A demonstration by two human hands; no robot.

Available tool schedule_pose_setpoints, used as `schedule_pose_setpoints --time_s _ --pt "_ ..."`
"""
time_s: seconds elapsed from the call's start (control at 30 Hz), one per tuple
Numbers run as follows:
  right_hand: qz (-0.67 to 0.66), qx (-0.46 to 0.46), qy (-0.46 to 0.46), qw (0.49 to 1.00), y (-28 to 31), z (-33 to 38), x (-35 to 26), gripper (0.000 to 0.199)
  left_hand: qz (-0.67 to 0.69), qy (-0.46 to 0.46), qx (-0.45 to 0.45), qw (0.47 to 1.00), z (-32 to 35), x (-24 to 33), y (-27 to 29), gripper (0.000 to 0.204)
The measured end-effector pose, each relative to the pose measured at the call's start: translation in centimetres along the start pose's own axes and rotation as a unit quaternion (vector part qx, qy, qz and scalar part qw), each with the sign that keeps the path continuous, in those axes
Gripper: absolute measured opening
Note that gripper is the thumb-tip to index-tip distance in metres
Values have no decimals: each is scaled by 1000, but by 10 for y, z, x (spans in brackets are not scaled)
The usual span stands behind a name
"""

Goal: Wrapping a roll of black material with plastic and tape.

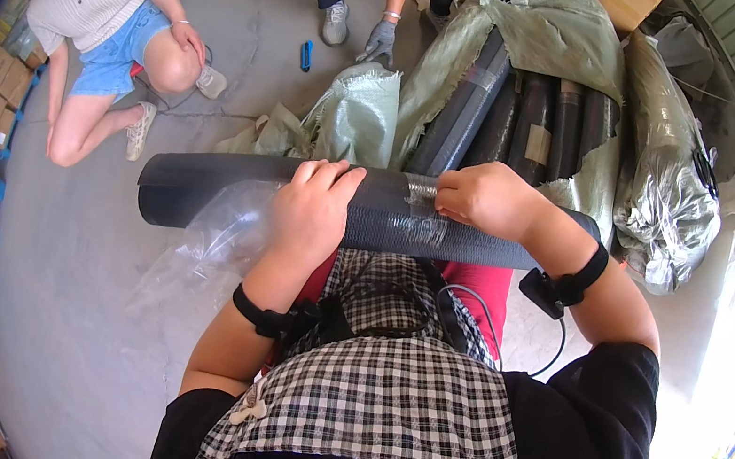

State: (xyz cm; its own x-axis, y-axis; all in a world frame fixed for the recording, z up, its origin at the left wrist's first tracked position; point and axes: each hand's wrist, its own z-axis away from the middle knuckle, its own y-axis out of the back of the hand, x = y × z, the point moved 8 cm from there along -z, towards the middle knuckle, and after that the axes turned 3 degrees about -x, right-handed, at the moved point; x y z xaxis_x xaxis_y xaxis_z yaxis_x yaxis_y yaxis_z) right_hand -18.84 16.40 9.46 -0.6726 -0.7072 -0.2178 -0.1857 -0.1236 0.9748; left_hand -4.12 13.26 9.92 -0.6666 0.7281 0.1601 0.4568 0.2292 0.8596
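A thick black rolled mat (372, 202) with a ribbed surface lies crosswise over my lap. My left hand (311, 212) grips it left of the middle, fingers bent over its top. Loose clear plastic film (220, 231) hangs at that hand's wrist side and down past the roll. A band of clear tape (418, 228) runs round the roll right of the middle. My right hand (486, 200) is closed in a pinch at the upper edge of this tape; the fingertips hide exactly what is between them.
A torn pale green woven sack (559, 30) holds several black rolls (535, 126) in front of me. Beside it lies another wrapped bundle (671, 170). A blue cutter (306, 56) is on the floor. One person squats at the left; a gloved hand (379, 41) reaches down ahead.
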Motion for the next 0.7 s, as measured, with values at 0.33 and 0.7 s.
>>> schedule_pose_setpoints --time_s 0.33,0.7 --pt "1 -7 18 1000 -7 -14 4 12 1 5 -3 1000 2 0 0 26" --pt "-124 45 -33 991 13 -6 10 10 3 2 7 1000 3 -4 0 26"
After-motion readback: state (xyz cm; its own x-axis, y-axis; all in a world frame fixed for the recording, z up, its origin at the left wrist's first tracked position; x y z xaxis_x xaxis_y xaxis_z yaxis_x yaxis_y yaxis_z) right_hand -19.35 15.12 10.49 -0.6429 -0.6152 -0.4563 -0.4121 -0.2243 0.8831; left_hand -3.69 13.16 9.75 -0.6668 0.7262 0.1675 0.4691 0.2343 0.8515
